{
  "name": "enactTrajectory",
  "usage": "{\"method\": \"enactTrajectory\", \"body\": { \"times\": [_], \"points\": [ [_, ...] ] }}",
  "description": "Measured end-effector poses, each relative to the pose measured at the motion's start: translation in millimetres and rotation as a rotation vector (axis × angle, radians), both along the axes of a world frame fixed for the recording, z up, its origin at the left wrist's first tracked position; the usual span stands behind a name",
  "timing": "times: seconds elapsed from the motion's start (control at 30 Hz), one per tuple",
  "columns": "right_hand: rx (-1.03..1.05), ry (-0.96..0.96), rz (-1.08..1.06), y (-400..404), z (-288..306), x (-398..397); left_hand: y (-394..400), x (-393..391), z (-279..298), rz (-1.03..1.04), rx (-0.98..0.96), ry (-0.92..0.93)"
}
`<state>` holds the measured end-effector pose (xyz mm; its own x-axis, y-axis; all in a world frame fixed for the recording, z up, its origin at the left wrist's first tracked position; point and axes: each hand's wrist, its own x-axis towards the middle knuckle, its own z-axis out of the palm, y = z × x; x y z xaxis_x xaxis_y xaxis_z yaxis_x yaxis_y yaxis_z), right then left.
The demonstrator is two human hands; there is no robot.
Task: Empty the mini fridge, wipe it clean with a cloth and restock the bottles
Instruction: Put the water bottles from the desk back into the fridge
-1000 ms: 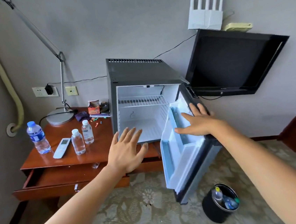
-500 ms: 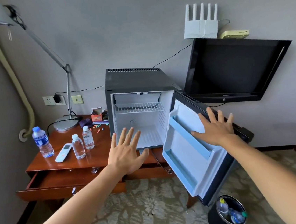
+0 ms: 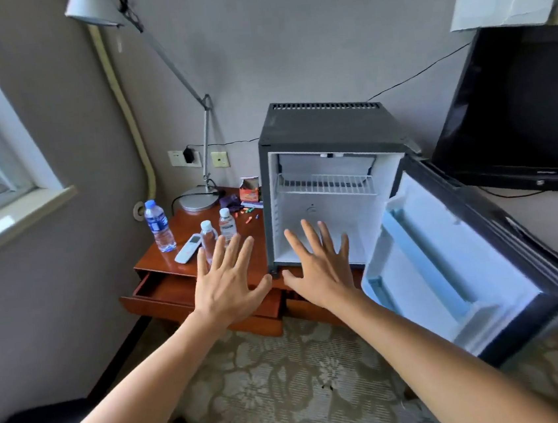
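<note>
Fridge: mini fridge [image 3: 324, 127] on wooden table [image 3: 250, 248], door [image 3: 465, 260] swung wide to the right; interior holds only a wire shelf [image 3: 324, 184].
Bottles: three water bottles on table left of fridge; large blue-label bottle [image 3: 159, 225], two small bottles [image 3: 208, 234] [image 3: 227, 223] beside a white remote [image 3: 188, 248].
Left hand [image 3: 228, 282]: fingers straight and spread, holding nothing, in front of the table edge.
Right hand [image 3: 321, 265]: fingers spread, holding nothing, before the fridge opening.
Drawer [image 3: 175, 291]: pulled open.

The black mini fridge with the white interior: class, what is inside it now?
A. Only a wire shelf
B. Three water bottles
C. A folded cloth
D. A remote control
A: the black mini fridge holds only its white wire shelf; the clear plastic bottles stand on the desk.
</note>
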<state>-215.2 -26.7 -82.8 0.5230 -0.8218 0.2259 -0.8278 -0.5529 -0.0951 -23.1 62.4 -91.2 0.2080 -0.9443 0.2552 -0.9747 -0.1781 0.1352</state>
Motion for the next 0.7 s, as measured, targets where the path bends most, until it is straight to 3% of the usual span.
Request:
{"method": "enactTrajectory", "body": {
  "times": [0.33, 0.7],
  "points": [
    [0.099, -0.051, 0.146, -63, -47, 172, -31, 142, -40, 0.157, 0.020, 0.024],
    [0.290, 0.097, 0.152, -192, -116, 362, -113, 270, -95, 0.176, 0.056, 0.059]
  ]
}}
